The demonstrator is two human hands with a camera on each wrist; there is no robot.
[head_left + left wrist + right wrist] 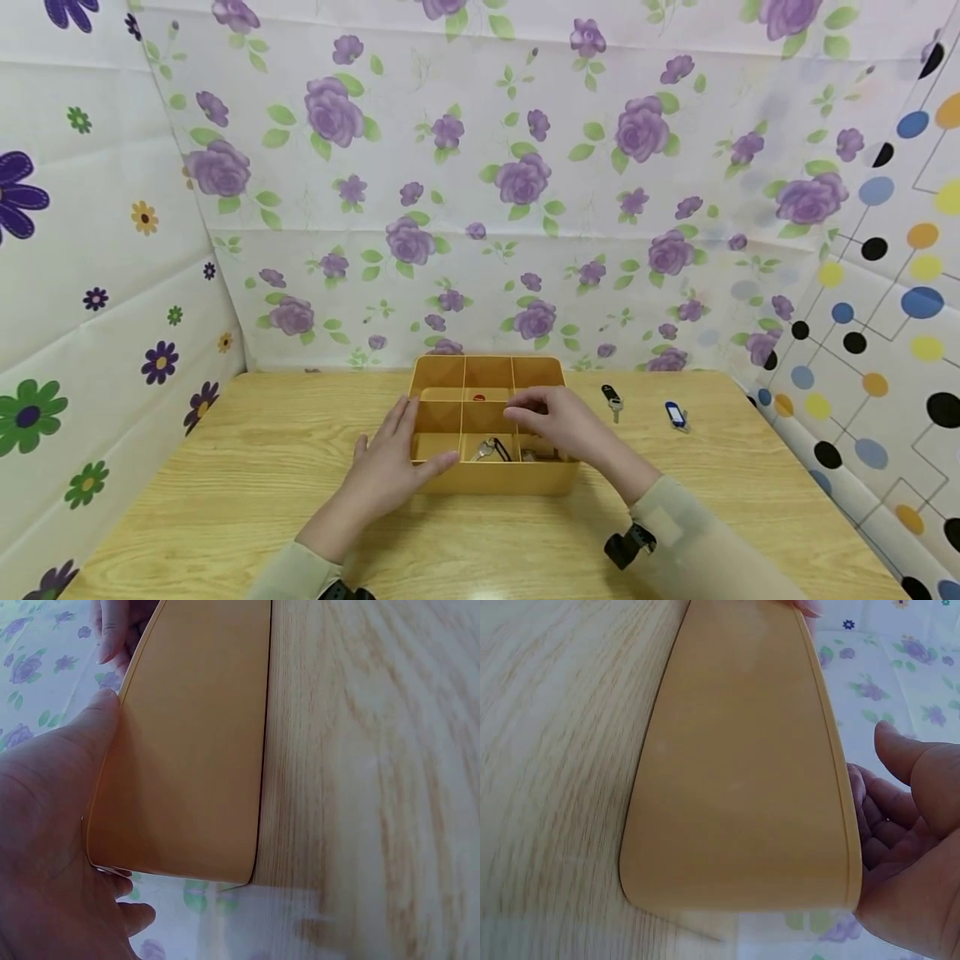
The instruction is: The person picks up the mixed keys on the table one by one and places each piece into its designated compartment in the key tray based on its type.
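A tan storage box [498,477] with six compartments stands on the table. My left hand [386,475] rests along its left side, thumb on the front rim and fingers straight at the left edge. Over the right-hand compartments is my right hand [558,421]; its fingers are bent down by the dividers, and the thumb [889,750] stands apart from them, with no object showing between. A key with a black loop [492,450] lies in the front middle compartment. Metal pieces [531,455] show in the front right one. Something red [478,398] sits in the back middle one.
To the right of the box, a key with a black fob [612,403] and a key with a blue tag [677,415] lie on the wooden table [285,450]. Flowered cloth [450,208] hangs behind, and patterned sheets close off both sides.
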